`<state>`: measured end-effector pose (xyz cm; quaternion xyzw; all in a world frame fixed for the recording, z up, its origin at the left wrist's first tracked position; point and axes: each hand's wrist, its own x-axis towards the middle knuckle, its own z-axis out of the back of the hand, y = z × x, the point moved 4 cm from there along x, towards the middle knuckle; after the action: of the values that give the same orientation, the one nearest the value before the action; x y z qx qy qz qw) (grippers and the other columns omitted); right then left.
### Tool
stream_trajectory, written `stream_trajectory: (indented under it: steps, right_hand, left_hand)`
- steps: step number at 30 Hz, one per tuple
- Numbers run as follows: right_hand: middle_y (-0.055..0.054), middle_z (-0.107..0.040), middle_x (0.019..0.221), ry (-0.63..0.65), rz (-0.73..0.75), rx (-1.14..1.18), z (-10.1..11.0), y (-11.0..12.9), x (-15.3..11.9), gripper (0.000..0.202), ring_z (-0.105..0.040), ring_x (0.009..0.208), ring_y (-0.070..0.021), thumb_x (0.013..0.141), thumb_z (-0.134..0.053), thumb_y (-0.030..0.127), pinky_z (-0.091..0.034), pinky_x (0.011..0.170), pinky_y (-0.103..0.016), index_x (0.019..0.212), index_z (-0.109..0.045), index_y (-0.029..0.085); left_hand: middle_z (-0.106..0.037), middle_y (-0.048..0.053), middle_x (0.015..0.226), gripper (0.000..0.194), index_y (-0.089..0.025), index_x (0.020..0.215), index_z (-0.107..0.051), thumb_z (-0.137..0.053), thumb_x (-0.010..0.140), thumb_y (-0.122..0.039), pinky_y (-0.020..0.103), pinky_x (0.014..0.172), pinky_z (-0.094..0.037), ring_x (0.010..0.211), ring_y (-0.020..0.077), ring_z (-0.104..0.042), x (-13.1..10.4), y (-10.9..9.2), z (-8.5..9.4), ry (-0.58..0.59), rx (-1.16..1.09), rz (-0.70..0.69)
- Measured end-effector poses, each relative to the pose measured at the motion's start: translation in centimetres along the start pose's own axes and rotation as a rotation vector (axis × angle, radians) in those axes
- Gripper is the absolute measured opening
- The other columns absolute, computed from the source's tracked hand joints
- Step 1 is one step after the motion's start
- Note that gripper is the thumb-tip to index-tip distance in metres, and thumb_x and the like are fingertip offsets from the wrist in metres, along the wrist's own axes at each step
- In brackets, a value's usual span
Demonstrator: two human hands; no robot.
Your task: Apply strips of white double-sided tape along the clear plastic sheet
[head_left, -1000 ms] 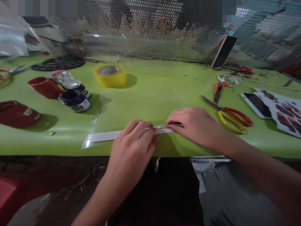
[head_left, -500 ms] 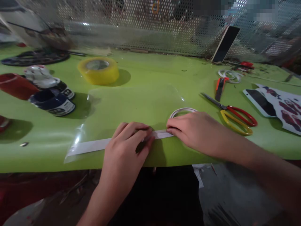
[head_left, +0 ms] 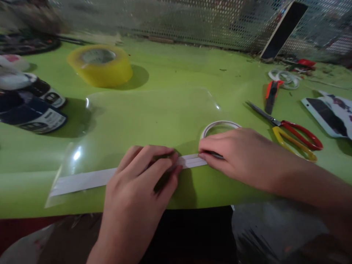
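Observation:
A clear plastic sheet lies on the green tabletop, with a white strip along its near edge. My left hand is closed over the middle of the strip, thumb and fingertips pinching there. A narrow line of tape runs along the strip between my two hands. My right hand is closed in a pinch on that tape at the strip's right part. Behind its fingers lies a thin white tape roll, partly hidden by the hand.
Scissors with red and yellow handles and an orange-black cutter lie at right. A phone-like device lies beyond them. A yellow tape roll and a blue bottle stand left. The green table's near edge passes below my hands.
The view has moved closer and lower, so the surrounding things shift outward. Both hands keep their pinching pose on the strip, with the gap between them about the same.

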<state>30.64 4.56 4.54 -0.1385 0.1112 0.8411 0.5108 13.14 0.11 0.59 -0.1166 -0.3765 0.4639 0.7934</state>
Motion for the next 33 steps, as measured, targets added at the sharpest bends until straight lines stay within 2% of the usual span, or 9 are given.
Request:
stream_trajectory:
  steps: [5,9,16,33]
  right_hand:
    - [0.001,-0.069,0.077,0.013,-0.009,0.014,-0.06,-0.05,0.39,0.021,-0.054,0.067,-0.0156,0.097,-0.053,0.028,-0.026,0.061,-0.031,0.079,-0.063,0.023]
    - [0.002,-0.067,0.074,-0.027,0.005,0.063,-0.24,-0.23,0.33,0.018,-0.053,0.066,-0.0145,0.093,-0.056,0.027,-0.025,0.061,-0.031,0.077,-0.062,0.023]
    - [0.003,-0.062,0.068,-0.041,0.024,0.130,-0.26,-0.42,0.42,0.017,-0.049,0.062,-0.0127,0.089,-0.059,0.025,-0.024,0.060,-0.031,0.073,-0.062,0.022]
    - [0.003,-0.061,0.068,-0.017,0.031,0.155,0.03,-0.55,0.33,0.019,-0.048,0.063,-0.0130,0.091,-0.058,0.029,-0.024,0.061,-0.031,0.074,-0.063,0.023]
  left_hand:
    - [-0.070,0.000,0.107,0.009,-0.025,0.098,-0.071,-0.066,0.094,-0.018,0.035,0.082,-0.053,0.097,0.0184,-0.061,-0.10,0.02,0.06,0.014,0.029,0.008]
    - [-0.070,-0.001,0.111,0.016,-0.027,0.106,-0.072,-0.063,0.095,-0.018,0.036,0.083,-0.053,0.098,0.0183,-0.061,-0.21,-0.11,0.28,0.021,0.034,0.017]
    - [-0.070,-0.001,0.113,0.015,-0.029,0.101,-0.074,-0.064,0.095,-0.019,0.035,0.080,-0.054,0.099,0.0187,-0.061,-0.26,-0.11,0.32,0.039,0.032,0.023]
    - [-0.070,0.000,0.107,0.012,-0.028,0.096,-0.073,-0.065,0.094,-0.019,0.037,0.078,-0.054,0.096,0.0199,-0.061,-0.12,-0.11,0.03,0.026,0.024,0.041]
